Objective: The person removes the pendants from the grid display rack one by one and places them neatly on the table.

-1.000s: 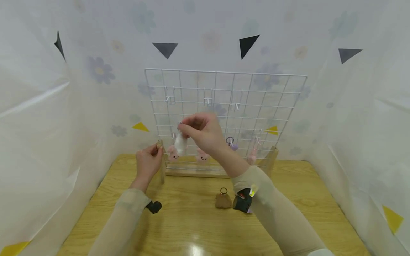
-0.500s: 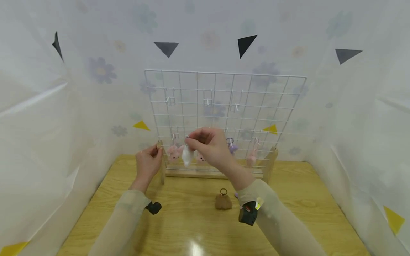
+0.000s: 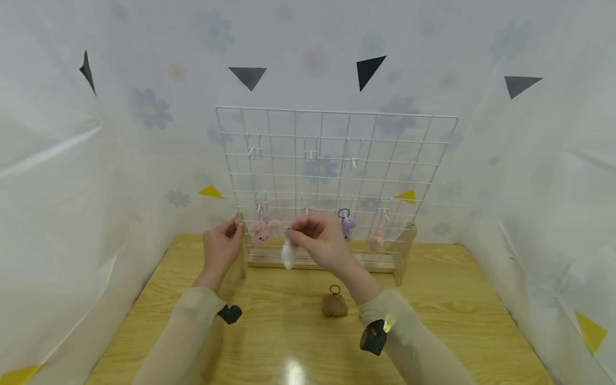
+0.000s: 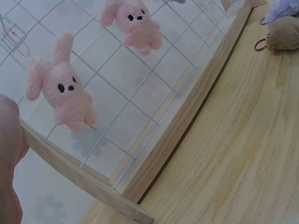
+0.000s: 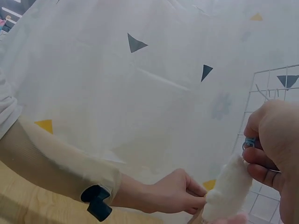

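In the head view my right hand (image 3: 323, 240) pinches the top of a white plush keychain (image 3: 287, 255), which dangles in front of the lower part of a white wire grid rack (image 3: 337, 112). A small bluish clasp (image 5: 250, 142) shows between finger and thumb in the right wrist view. My left hand (image 3: 222, 247) grips the top of the rack's left wooden post (image 3: 244, 256). Closest to that hand hangs a pink bunny plush (image 4: 67, 95), with another pink bunny (image 4: 137, 28) beside it, partly hidden behind my right hand in the head view.
Farther right on the rack hang a purple plush (image 3: 347, 229) and a pink plush (image 3: 378, 238). Bare white hooks line the upper row, one at the left (image 3: 253, 153). On the table lie a brown plush keychain (image 3: 334, 306) and a purple plush (image 4: 285, 11).
My right hand has moved down and slightly right with the white plush keychain, from the left pink bunny toward the rack's bottom bar. The left hand stays on the post.
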A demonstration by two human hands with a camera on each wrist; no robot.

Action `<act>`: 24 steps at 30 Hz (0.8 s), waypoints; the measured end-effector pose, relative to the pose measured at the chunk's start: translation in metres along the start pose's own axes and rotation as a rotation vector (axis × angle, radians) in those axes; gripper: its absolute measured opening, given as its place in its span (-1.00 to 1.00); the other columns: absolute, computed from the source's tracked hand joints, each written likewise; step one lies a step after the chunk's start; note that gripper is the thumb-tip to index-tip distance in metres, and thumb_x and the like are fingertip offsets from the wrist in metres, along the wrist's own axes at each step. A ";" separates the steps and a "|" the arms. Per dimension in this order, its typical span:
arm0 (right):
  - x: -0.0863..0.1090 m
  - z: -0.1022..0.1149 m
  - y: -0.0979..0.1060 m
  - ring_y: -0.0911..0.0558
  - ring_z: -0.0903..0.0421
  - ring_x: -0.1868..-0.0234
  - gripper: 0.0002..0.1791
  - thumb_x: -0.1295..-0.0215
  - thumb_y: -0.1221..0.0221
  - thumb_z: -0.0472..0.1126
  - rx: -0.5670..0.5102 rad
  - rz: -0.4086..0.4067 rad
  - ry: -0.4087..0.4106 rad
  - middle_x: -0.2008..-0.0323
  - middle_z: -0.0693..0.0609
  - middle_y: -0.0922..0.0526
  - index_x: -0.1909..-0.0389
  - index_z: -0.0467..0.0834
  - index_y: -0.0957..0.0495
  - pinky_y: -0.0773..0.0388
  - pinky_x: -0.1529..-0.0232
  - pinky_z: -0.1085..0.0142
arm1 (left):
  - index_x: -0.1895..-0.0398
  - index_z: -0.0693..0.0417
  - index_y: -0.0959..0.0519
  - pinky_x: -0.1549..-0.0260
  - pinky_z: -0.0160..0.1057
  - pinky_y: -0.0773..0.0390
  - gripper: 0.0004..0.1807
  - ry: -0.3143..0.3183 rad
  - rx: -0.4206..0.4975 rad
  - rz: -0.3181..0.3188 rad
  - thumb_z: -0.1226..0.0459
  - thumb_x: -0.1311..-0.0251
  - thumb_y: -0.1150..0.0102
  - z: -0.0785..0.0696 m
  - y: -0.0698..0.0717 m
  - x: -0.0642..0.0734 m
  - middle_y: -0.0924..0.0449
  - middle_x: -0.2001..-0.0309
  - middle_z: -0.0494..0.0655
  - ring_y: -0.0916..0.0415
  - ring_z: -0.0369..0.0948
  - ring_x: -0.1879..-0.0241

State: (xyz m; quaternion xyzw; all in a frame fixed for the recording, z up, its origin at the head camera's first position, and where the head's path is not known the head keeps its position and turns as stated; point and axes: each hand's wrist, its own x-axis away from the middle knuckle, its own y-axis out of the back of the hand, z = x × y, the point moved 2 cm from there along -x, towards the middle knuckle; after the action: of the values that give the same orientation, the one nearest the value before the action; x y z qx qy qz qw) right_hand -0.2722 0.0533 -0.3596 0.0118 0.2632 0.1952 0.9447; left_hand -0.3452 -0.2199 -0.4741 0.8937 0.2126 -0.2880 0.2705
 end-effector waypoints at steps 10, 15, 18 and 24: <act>0.020 -0.026 0.001 -0.72 0.08 0.37 -0.94 -0.40 -0.34 -0.42 0.067 0.002 -0.064 0.33 -0.13 -0.75 0.26 -0.37 -0.71 -0.74 0.29 0.24 | 0.03 0.35 -0.77 0.47 -0.71 -0.46 -0.78 -0.013 0.011 -0.004 0.39 -0.33 -0.40 0.001 0.000 0.000 -0.78 0.27 0.25 -0.79 0.03 0.38; 0.031 -0.040 -0.001 -0.71 0.12 0.34 -0.91 -0.39 -0.36 -0.40 0.079 0.011 -0.146 0.31 -0.11 -0.75 0.24 -0.39 -0.71 -0.71 0.29 0.30 | 0.03 0.37 -0.76 0.47 -0.71 -0.46 -0.77 -0.007 0.011 0.002 0.39 -0.33 -0.40 0.001 0.001 0.001 -0.78 0.27 0.26 -0.79 0.04 0.38; 0.036 -0.047 -0.002 -0.71 0.12 0.33 -0.90 -0.40 -0.36 -0.39 0.078 0.024 -0.171 0.31 -0.13 -0.76 0.24 -0.39 -0.71 -0.69 0.28 0.36 | 0.03 0.38 -0.76 0.46 -0.72 -0.45 -0.78 -0.015 0.006 0.001 0.40 -0.33 -0.39 0.001 0.000 0.001 -0.78 0.27 0.27 -0.79 0.05 0.38; 0.044 -0.062 -0.004 -0.72 0.12 0.34 -0.92 -0.40 -0.35 -0.39 0.065 0.057 -0.190 0.31 -0.10 -0.77 0.24 -0.37 -0.72 -0.70 0.25 0.33 | 0.03 0.39 -0.76 0.45 -0.71 -0.46 -0.77 -0.025 0.000 0.003 0.39 -0.34 -0.38 -0.001 0.000 0.000 -0.78 0.27 0.26 -0.79 0.04 0.38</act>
State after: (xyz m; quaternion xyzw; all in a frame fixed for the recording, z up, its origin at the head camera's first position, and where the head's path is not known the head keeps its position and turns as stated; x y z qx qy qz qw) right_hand -0.2668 0.0613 -0.4352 0.0683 0.1782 0.2113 0.9586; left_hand -0.3444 -0.2194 -0.4734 0.8904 0.2077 -0.2988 0.2734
